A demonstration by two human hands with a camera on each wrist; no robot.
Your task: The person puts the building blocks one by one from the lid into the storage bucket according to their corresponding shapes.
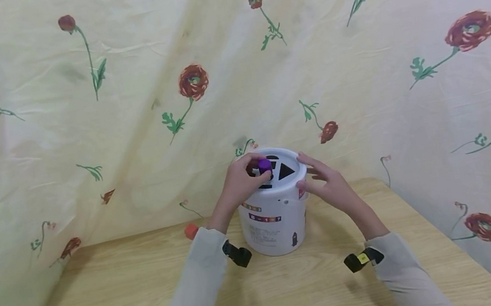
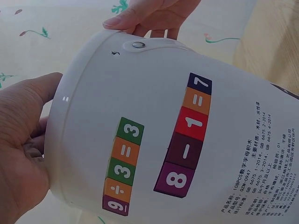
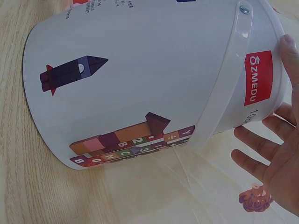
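A purple block (image 1: pixel 265 166), which looks like a short cylinder, is pinched between the thumb and fingers of my left hand (image 1: pixel 241 179). It stands just over the lid (image 1: pixel 293 160) of a white bucket (image 1: pixel 267 225). Dark shaped openings, one a triangle, show in that lid. On the bucket's right side, my right hand (image 1: pixel 331 187) rests against the rim, its fingers (image 3: pixel 254 140) spread and fairly straight. The left wrist view shows the left hand (image 2: pixel 23 144) by the rim, but the purple block is hidden there behind the bucket.
A red-orange block (image 1: pixel 191 231) lies on the wooden table (image 1: pixel 128 297), left of the bucket and beyond the left forearm. A flowered cloth (image 1: pixel 136 139) hangs behind the table and along its sides. The bucket's white handle (image 3: pixel 224 70) hangs down its side.
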